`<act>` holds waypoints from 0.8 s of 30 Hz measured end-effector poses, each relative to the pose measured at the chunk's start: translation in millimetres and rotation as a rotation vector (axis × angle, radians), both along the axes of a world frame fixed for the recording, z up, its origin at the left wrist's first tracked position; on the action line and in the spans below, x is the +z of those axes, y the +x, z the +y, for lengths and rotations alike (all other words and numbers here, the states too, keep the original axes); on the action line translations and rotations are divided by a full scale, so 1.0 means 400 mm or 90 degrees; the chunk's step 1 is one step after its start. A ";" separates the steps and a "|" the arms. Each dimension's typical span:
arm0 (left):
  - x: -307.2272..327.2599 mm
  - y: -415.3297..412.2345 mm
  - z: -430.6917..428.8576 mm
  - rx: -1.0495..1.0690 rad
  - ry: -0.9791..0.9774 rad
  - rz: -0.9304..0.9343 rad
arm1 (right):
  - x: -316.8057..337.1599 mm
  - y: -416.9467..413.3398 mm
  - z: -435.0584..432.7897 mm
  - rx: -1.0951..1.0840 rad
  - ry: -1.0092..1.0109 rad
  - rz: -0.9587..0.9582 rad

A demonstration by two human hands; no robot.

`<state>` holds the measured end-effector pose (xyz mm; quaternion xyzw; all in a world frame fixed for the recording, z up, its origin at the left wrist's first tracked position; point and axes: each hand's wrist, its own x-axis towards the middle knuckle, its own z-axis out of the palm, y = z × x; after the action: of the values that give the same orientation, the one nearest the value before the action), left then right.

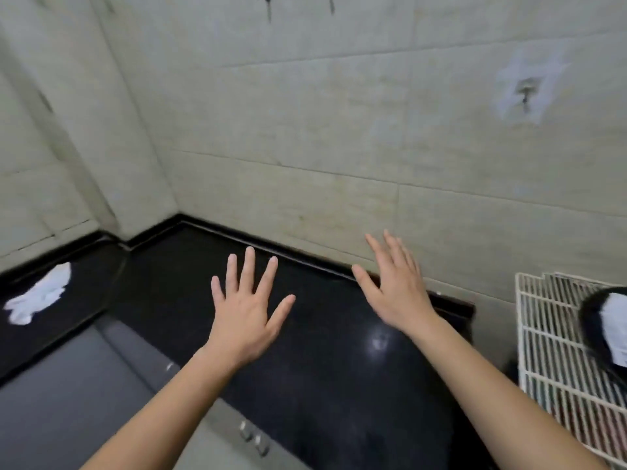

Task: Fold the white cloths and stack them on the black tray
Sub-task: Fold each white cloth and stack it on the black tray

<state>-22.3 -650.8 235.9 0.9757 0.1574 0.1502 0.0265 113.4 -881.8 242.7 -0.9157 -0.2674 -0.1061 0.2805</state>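
Empty hands above the black desk (pixel 322 385) — the left hand (pixel 242 310) is flat with fingers splayed, the right hand (pixel 395 290) tilted with fingers straight toward the tiled wall. Crumpled white cloths (pixel 40 295) lie at the desk's far left, seemingly the unfolded supply, well apart from the black tray (pixel 588 315) on a wire rack (pixel 556 368) at right — a white cloth (pixel 615 330) already on it.

One wide head camera looks forward and down, from near, onto the black counter (pixel 322 368) at the tiled wall (pixel 305 130) corner; the left hand (pixel 244 313) and right hand (pixel 397 293) enter from below.
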 end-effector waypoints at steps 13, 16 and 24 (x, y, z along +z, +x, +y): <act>-0.079 -0.561 0.753 0.282 0.010 0.012 | -0.070 -0.352 0.937 0.306 -0.119 -0.071; -0.107 -0.611 0.845 0.333 -0.008 0.027 | -0.089 -0.376 1.060 0.354 -0.139 -0.079; -0.202 -0.575 1.109 0.395 -0.027 0.067 | -0.182 -0.304 1.380 0.410 -0.170 -0.088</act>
<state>-252.4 -207.0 155.0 0.8866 0.4521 0.0975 -0.0085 -8.1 -329.9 169.8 -0.8036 -0.5724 -0.0378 0.1586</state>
